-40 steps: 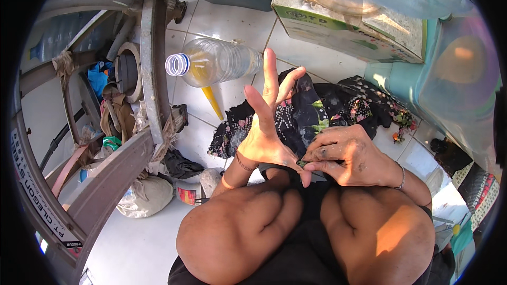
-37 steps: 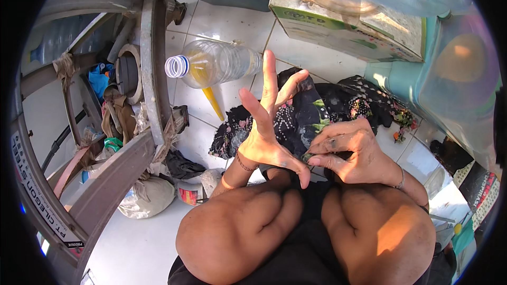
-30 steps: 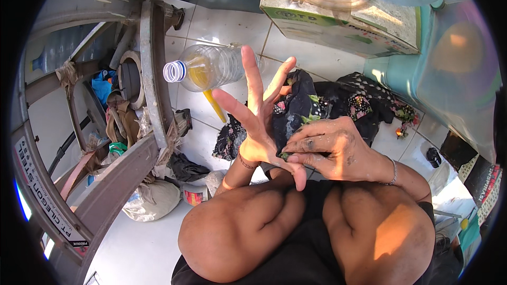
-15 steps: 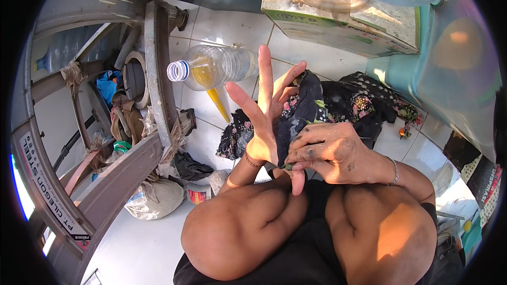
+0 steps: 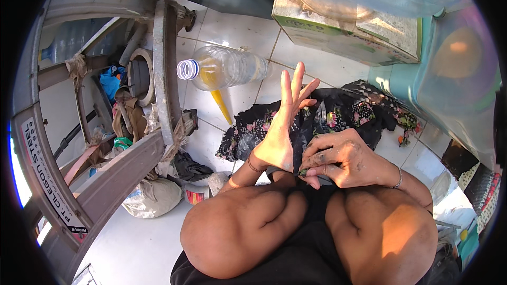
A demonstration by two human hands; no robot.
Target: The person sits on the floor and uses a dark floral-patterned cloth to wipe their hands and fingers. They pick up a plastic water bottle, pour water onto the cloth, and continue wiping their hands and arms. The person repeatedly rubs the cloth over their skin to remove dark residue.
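Cloth (image 5: 346,117), crumpled, black and floral, is pinched by the right hand (image 5: 341,157), left hand (image 5: 282,131) splayed open

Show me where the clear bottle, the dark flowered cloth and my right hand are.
Clear bottle (image 5: 233,66), head view: middle of its side.
Dark flowered cloth (image 5: 346,116), head view: a flowered patch.
Right hand (image 5: 346,157), head view: back of the hand.

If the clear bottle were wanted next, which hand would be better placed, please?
Probably the left hand: its raised fingers look free and nearer the bottle; the right hand seems to pinch dark cloth.
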